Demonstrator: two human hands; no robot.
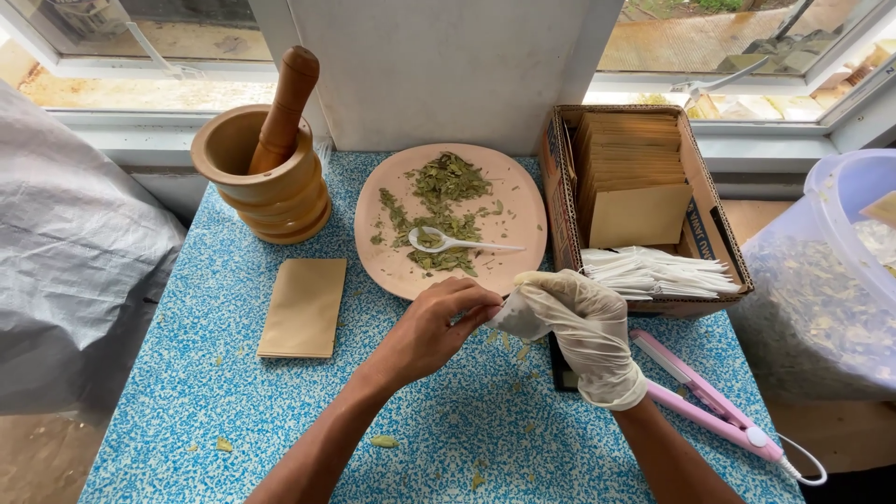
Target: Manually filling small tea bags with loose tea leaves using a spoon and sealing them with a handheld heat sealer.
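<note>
Gloved right hand (586,329) and bare left hand (437,329) both pinch a small white sachet (516,315), filled, unsealed; leaves (439,210) remain on the plate (523,210).

On the blue-and-white speckled tabletop (233,392) we record: a bare left hand (431,331) and a right hand in a pale disposable glove (583,329), both pinching one small white filter sachet (516,315) between them, just in front of a round pink plate (523,201) strewn with dried green leaves (446,187) and bearing a small white plastic spoon (448,243). Left of it we list a turned wooden mortar (266,182) with a wooden pestle (283,107) leaning inside, and a flat brown paper pouch (303,306). At right, a cardboard box (714,224) holding brown envelopes (635,173) and white sachets (658,273); a pink heat-sealing clamp (709,401); a translucent plastic tub (840,271).
</note>
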